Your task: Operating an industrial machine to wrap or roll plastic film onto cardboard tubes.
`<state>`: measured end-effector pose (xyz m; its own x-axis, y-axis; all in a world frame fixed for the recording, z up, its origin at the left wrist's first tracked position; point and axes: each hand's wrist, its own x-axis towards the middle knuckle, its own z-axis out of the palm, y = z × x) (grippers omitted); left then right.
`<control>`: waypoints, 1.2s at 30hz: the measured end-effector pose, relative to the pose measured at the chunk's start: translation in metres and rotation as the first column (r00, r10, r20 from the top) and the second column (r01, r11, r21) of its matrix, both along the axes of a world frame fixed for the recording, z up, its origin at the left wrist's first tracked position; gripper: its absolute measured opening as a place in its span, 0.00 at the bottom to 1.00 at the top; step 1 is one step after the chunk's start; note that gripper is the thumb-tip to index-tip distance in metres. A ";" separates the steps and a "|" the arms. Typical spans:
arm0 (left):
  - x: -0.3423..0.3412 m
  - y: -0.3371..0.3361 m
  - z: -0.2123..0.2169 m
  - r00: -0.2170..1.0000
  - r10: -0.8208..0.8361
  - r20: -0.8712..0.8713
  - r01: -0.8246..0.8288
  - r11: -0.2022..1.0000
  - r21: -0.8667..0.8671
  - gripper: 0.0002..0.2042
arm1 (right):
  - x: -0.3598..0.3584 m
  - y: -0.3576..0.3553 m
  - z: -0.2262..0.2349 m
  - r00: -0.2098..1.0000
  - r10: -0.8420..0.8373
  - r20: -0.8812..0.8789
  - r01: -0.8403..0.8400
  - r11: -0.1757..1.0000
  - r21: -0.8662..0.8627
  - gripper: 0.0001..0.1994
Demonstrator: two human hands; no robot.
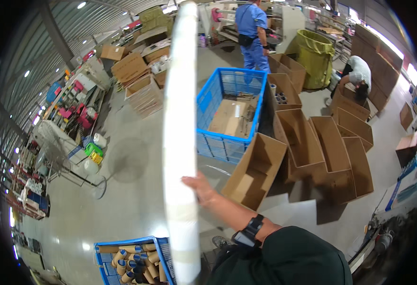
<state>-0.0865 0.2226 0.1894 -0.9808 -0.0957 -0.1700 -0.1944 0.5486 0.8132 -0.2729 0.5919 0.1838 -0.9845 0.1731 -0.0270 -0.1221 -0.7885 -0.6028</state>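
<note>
While right hand (200, 185) grips long white tube (180, 142) mid-length, fingers wrapped behind, tube stands upright at centre frame. Left hand out of view. Step judged: carrying tube. Blue crate (123, 261) of cardboard cores at 7 o'clock; next move needs steady balance.

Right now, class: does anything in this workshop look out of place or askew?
The open cardboard boxes right of the blue crate lie tipped at odd angles, flaps splayed, not stacked. The long white tube stands upright, steadied by one hand. Nothing looks spilled.
</note>
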 end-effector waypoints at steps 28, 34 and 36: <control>-0.404 0.228 -0.011 0.652 -0.663 0.367 0.756 0.608 -0.243 0.37 | -0.322 0.265 -0.197 0.846 -0.452 0.282 0.480 0.877 -0.034 0.24; -0.544 0.405 -0.123 0.724 -0.670 -0.164 0.682 0.732 0.018 0.40 | -0.363 0.319 -0.165 0.635 -0.618 0.464 0.479 0.786 0.391 0.29; -0.546 0.444 -0.136 0.838 -0.546 -0.020 0.469 0.701 0.537 0.38 | -0.351 0.334 -0.186 0.651 -0.604 0.460 0.483 0.796 0.364 0.31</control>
<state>-0.6324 0.6663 0.0535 -0.8191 0.5461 -0.1756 -0.1323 0.1179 0.9842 -0.6236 0.9261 -0.0020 -0.5412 0.7334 -0.4113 -0.1068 -0.5451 -0.8315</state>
